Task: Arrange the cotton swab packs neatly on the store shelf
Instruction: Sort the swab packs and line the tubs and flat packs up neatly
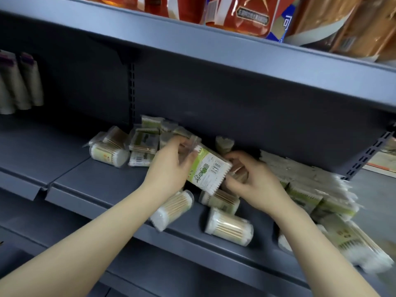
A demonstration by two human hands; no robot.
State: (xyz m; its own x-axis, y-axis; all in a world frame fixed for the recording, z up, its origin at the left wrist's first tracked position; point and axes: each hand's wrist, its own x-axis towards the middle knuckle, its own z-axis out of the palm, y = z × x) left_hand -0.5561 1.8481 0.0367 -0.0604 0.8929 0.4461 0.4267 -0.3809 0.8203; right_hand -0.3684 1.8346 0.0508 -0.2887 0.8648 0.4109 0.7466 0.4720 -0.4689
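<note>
A flat cotton swab pack with a green and white label is tilted above the grey shelf. My left hand grips its left end, and my right hand grips its right end, fingers curled over another pack beneath. Round tubs of swabs lie on their sides near the shelf's front edge. Several loose packs lie jumbled behind my left hand. A row of flat packs stands at the right.
The upper shelf overhangs close above and carries red and brown bagged goods. Brown paper-wrapped items hang at the far left. A slotted upright bounds the shelf on the right.
</note>
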